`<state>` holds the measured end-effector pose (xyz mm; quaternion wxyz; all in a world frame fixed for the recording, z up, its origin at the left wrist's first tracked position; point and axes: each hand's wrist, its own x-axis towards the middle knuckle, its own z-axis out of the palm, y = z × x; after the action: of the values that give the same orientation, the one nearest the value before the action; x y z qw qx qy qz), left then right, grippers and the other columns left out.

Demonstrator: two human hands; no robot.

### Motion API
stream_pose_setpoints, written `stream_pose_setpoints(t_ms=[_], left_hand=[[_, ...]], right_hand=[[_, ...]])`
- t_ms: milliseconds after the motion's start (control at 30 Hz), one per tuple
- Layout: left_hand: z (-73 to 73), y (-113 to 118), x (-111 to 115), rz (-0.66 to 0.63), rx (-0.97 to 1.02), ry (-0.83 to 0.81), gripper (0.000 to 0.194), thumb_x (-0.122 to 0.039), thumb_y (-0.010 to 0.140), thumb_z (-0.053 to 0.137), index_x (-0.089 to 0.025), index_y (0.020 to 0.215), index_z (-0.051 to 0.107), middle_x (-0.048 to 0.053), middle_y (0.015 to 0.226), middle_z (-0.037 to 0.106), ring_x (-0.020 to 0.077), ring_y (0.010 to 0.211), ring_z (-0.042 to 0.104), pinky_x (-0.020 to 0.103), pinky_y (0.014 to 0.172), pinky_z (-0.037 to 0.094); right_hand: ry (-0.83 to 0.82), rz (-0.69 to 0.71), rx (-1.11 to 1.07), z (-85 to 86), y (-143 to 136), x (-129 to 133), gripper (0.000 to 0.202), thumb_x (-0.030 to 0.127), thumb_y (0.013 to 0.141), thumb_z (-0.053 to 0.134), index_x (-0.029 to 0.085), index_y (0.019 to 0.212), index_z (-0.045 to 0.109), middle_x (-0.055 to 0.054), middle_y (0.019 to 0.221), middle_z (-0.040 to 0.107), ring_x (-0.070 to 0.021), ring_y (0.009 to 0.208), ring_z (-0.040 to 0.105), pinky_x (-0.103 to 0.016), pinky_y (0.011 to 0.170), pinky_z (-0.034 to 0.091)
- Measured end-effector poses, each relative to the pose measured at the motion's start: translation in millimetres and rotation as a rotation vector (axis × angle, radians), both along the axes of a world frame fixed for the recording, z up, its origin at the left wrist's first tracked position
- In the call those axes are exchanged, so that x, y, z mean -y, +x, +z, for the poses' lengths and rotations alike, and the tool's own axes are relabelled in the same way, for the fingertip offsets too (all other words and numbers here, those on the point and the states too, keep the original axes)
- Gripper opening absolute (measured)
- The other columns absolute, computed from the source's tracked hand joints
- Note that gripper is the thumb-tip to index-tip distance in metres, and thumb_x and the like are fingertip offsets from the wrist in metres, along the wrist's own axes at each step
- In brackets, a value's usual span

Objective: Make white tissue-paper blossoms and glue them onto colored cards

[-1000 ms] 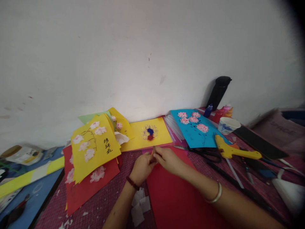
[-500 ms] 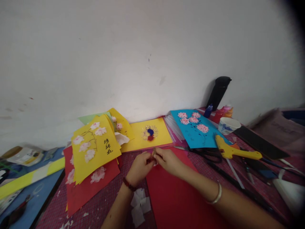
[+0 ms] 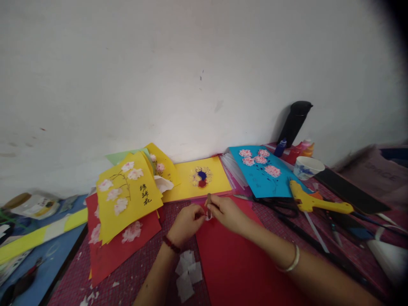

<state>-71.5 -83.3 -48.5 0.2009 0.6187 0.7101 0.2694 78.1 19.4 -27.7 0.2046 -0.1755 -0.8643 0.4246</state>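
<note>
My right hand (image 3: 228, 213) grips a short brown stick (image 3: 209, 205), held upright with its lower end at a small white-pink piece (image 3: 208, 217) on the red sheet (image 3: 236, 259). Just left of it is my left hand (image 3: 187, 221), its thumb and fingers pinched beside the small piece; what they hold, if anything, is too small to tell. White paper squares (image 3: 188, 275) lie below my left hand, on the patterned tabletop. Behind both hands lies a yellow sheet (image 3: 218, 176) with blue and red paint in its middle.
Yellow flower cards (image 3: 111, 221) are stacked at left over red ones. A blue flower card (image 3: 255, 182), a yellow glue gun (image 3: 318, 205), a white cup (image 3: 307, 168), paint bottles (image 3: 281, 147) and a black flask (image 3: 293, 123) stand or lie at right.
My right hand has shifted slightly right, and the brown stick now shows more fully and upright. My left hand's fingertips have parted a little from my right hand.
</note>
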Motion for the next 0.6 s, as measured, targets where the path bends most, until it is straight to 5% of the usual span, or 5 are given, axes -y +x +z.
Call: stream_pose_setpoints(t_ms=[600], left_hand=[[-13.2,7.6,-7.3,0.040,-0.057,-0.006,0.013,-0.010,0.073,0.047,-0.018,0.067,0.054,0.001,0.070,0.062,0.0140,0.065,0.054,0.023,0.059,0.035]], right_hand=[[0.002,-0.008,-0.039,2.5,2.0,-5.6,0.013,0.015,0.087,0.041,0.018,0.079,0.050,0.000,0.071,0.058,-0.0125,0.064,0.052,-0.022,0.060,0.036]])
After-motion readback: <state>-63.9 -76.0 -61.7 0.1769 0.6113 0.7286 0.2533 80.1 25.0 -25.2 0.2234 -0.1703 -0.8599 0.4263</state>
